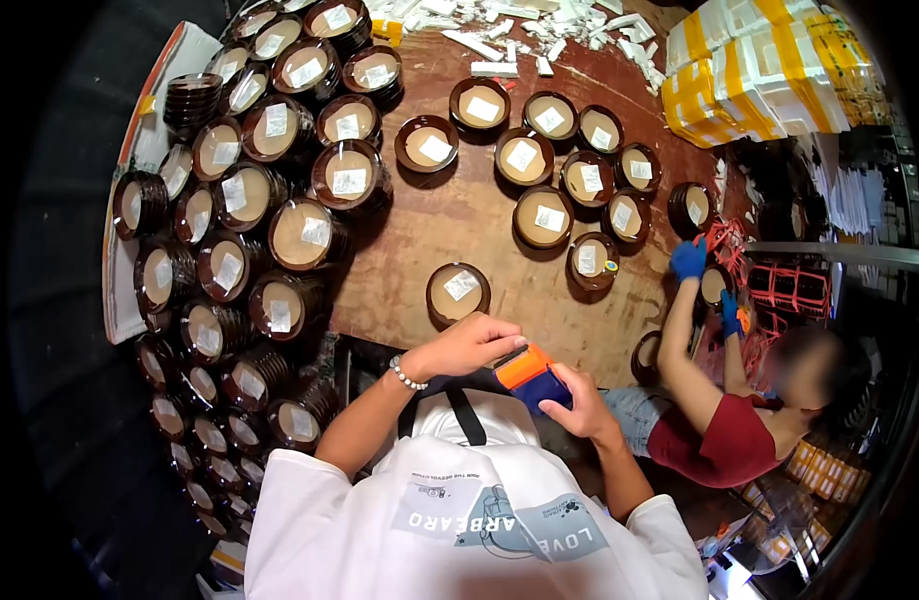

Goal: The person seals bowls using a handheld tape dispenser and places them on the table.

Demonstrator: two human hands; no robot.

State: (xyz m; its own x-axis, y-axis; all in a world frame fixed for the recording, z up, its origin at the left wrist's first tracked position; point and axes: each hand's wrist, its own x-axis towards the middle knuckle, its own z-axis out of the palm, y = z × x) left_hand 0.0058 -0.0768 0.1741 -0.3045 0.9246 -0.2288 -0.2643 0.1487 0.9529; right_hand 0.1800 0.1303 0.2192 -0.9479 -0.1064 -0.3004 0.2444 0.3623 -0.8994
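Observation:
My right hand (pixel 582 402) is closed around the dark blue lower part of a boxy orange-and-blue hand-held device (pixel 525 367), whose exact kind I cannot make out. At its orange upper end, my left hand (pixel 468 345) has its fingers drawn together; whether they pinch anything small is hidden. A beaded bracelet (pixel 408 374) circles the left wrist. Just beyond that hand stands a brown glass dish (pixel 459 292) with a tan centre and a white label. Farther back, a similar dish (pixel 589 262) carries a small yellow-and-blue sticker (pixel 611 267) on its right edge.
Many stacked brown dishes (pixel 245 195) crowd the left side of the wooden table (pixel 410 250); more stand right of centre. White foam scraps (pixel 540 30) and taped foam boxes (pixel 760 75) lie at the back. At right, a co-worker in blue gloves (pixel 689 259) handles dishes beside pink strapping (pixel 725 240).

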